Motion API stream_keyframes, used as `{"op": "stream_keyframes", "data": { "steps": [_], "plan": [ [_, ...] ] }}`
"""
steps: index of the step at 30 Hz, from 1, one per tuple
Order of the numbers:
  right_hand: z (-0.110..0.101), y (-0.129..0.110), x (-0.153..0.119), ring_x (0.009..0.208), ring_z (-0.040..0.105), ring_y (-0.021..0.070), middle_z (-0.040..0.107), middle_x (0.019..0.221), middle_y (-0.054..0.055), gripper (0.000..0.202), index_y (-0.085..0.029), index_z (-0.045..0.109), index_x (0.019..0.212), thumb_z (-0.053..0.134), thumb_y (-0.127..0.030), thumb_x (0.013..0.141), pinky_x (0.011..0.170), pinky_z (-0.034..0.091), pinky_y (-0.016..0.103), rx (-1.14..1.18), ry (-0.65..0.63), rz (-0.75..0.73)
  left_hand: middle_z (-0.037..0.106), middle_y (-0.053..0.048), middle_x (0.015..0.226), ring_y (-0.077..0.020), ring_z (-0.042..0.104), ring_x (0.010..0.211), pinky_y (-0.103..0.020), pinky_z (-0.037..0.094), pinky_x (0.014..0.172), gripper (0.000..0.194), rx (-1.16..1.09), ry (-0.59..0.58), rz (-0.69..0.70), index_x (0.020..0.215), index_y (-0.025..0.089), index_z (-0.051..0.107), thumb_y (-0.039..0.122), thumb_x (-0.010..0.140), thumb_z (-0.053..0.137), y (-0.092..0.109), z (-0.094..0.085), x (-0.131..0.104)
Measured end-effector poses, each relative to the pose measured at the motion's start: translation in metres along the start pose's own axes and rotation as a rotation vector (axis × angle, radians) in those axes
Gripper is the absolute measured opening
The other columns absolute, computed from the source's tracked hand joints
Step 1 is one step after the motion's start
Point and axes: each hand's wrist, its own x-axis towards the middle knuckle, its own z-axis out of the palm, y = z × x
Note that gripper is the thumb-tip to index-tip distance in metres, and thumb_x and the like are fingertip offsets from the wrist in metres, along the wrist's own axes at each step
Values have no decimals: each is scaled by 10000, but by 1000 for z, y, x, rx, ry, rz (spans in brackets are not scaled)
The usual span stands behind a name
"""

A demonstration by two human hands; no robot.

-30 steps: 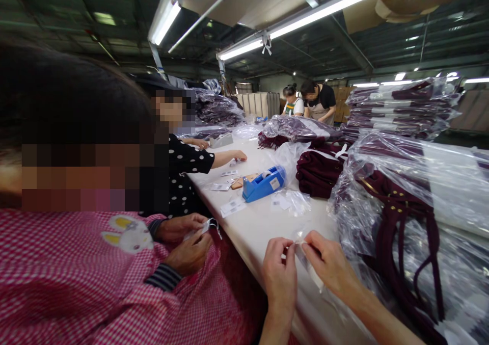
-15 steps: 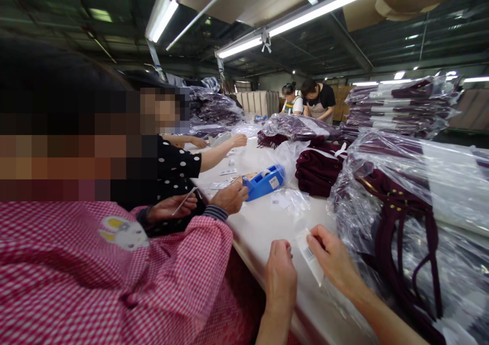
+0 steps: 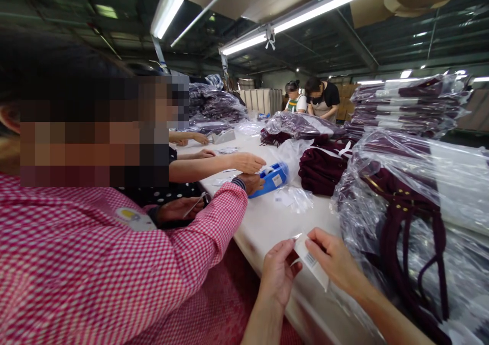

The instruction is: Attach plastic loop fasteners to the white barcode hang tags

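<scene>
White and barcoded, the tag (image 3: 314, 264) tilts above the near worktop (image 3: 263, 229), left of bagged garments (image 3: 410, 207), its right edge gripped by the right hand (image 3: 333, 256) and its far end pinched by the left hand (image 3: 280, 271), a two-point hold likely keeping it steady.

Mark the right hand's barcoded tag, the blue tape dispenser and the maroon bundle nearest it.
Barcoded tag (image 3: 310, 260): head view, printed barcode.
Blue tape dispenser (image 3: 268, 184): head view, blue side.
Maroon bundle (image 3: 318, 174): head view, folded front.

The head view looks forward along the table (image 3: 265, 225).
</scene>
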Motion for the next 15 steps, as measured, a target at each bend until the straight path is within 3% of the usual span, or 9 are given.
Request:
{"op": "stream_keyframes", "data": {
  "steps": [15],
  "plan": [
    [4, 0, -4, 669, 563, 158, 642, 741, -6, 195, -198, 614, 941, 449, -289, 892, 639, 404, 257, -87, -8, -37, 687, -60, 687, -129, 620, 613, -191, 513, 459, 150, 39, 59, 56, 714, 93, 702, 216, 651, 759, 2, -7, -8]
  ]
}}
